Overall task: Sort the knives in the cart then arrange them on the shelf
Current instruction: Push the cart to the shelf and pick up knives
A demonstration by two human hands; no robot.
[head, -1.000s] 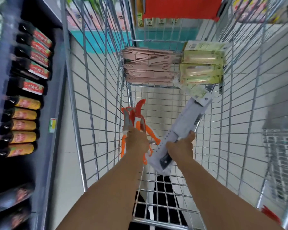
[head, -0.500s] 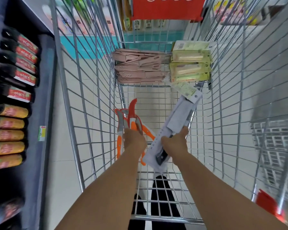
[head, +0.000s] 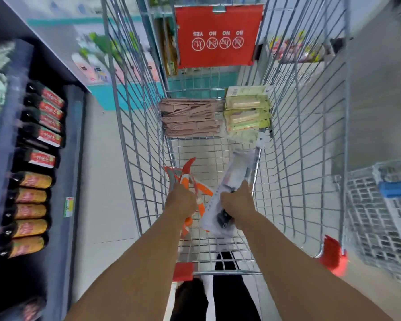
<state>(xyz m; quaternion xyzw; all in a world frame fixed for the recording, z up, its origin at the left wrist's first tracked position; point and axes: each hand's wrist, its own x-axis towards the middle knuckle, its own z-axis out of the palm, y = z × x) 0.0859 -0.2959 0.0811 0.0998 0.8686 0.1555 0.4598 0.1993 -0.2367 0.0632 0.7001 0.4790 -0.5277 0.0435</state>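
Store aisle, pale tiled floor (head: 102, 181).
Dark shelf (head: 74, 147) at left with bottles (head: 33, 181); view blurred.

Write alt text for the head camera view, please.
Two hands reach into a wire cart: the left hand grips orange-handled knives, the right hand a white-packaged knife. Pink packs and green packs lie at the far end.

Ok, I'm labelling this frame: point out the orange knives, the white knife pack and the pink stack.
orange knives (head: 185, 179), head view, on the handles above the left hand.
white knife pack (head: 237, 170), head view, mid-sleeve.
pink stack (head: 191, 117), head view, middle of the pile.
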